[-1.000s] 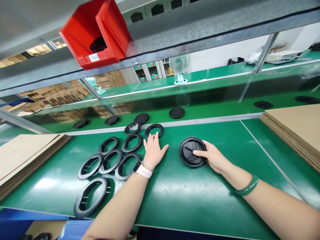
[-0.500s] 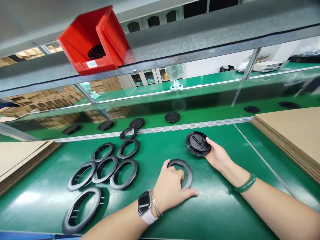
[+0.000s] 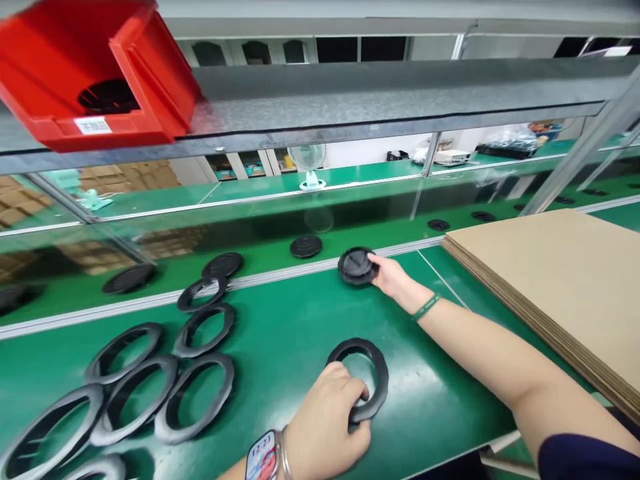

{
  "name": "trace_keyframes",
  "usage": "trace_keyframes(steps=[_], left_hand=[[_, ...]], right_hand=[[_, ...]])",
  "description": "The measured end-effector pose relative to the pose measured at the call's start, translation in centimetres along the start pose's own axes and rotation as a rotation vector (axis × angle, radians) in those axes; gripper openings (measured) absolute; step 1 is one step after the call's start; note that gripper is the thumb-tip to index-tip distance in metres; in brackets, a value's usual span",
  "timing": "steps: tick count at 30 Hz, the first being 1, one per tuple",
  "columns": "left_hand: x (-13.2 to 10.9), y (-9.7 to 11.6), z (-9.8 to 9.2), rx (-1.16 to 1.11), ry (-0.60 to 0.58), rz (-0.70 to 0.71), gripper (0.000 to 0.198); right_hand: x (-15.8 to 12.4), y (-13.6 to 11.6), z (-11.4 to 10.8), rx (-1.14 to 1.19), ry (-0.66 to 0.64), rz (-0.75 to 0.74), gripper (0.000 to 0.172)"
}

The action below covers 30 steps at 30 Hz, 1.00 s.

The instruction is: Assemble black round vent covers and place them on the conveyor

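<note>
My left hand (image 3: pixel 327 423) is curled over the near rim of a black plastic ring (image 3: pixel 373 367) that lies flat on the green bench (image 3: pixel 280 333), close to the front edge. My right hand (image 3: pixel 393 277) reaches far forward and grips a round black disc cap (image 3: pixel 356 265) at the metal strip dividing the bench from the conveyor. Several more black rings (image 3: pixel 195 393) lie overlapping at the left.
A stack of brown cardboard sheets (image 3: pixel 545 273) fills the right side. Black discs (image 3: pixel 306 246) sit on the green conveyor behind the strip. A red bin (image 3: pixel 95 80) hangs from the grey shelf overhead. A small fan (image 3: pixel 307 163) stands on the far bench.
My right hand has carried the disc cap farther away, up to the dividing strip. My left hand has drawn the single ring a little nearer to me; the view has shifted right.
</note>
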<state>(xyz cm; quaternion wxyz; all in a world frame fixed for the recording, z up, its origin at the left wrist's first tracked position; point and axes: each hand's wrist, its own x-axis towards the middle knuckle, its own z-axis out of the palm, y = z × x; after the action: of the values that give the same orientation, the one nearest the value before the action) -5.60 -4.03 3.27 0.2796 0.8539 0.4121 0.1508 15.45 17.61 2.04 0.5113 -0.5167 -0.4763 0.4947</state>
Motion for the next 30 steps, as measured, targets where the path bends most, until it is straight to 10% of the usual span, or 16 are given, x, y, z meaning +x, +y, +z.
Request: trace_keyframes(steps=[6, 19, 26, 30], left_hand=[[0.5, -0.4, -0.3, -0.252, 0.008, 0.078, 0.021], [2.5, -3.4, -0.2, -1.287, 0.279, -0.150, 0.032], [3.4, -4.1, 0.5, -1.334, 0.176, -0.256, 0.050], [3.5, -4.4, 1.1, -1.293, -0.062, -0.234, 0.046]], right_hand=[[6.0, 0.3, -2.9, -0.486, 0.086, -0.252, 0.039], [7.7, 5.2, -5.5, -0.943, 0.154, -0.421, 0.055], [5.3, 5.0, -3.4, -0.896, 0.066, -0.616, 0.057], [2.8, 1.1, 2.1, -0.803, -0.151, -0.662, 0.062]])
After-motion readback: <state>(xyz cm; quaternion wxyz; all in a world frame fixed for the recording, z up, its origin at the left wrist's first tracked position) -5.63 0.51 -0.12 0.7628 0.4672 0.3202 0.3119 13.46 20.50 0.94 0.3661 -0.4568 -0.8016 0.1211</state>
